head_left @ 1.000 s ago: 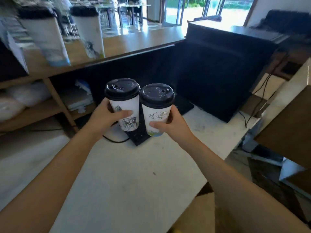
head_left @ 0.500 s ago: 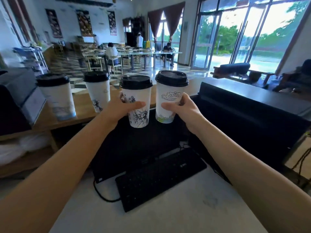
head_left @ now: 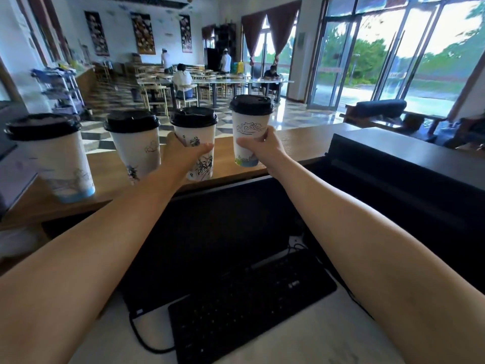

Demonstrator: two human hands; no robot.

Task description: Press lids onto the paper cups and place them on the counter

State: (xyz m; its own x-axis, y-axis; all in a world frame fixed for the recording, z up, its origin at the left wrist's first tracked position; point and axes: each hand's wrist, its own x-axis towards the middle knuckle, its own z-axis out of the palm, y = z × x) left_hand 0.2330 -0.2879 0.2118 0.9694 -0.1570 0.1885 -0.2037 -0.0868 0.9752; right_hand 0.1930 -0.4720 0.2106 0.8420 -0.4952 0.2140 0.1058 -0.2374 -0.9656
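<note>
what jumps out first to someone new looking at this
Mid-frame, the left hand grips a sketch-printed cup and the right hand a cloud-printed cup just right of it, both black-lidded, at the near edge of the wooden counter. Left of them on it stand a second lidded cup and a far-left cup. A black keyboard lies below, between the forearms.

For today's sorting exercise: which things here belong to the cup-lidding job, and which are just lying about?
Job: left hand, gripping sketch-print cup; right hand, gripping cloud-print cup; far-left cup and second cup, lidded, on the wooden counter.

Lying about: keyboard, cable, dining tables.
</note>
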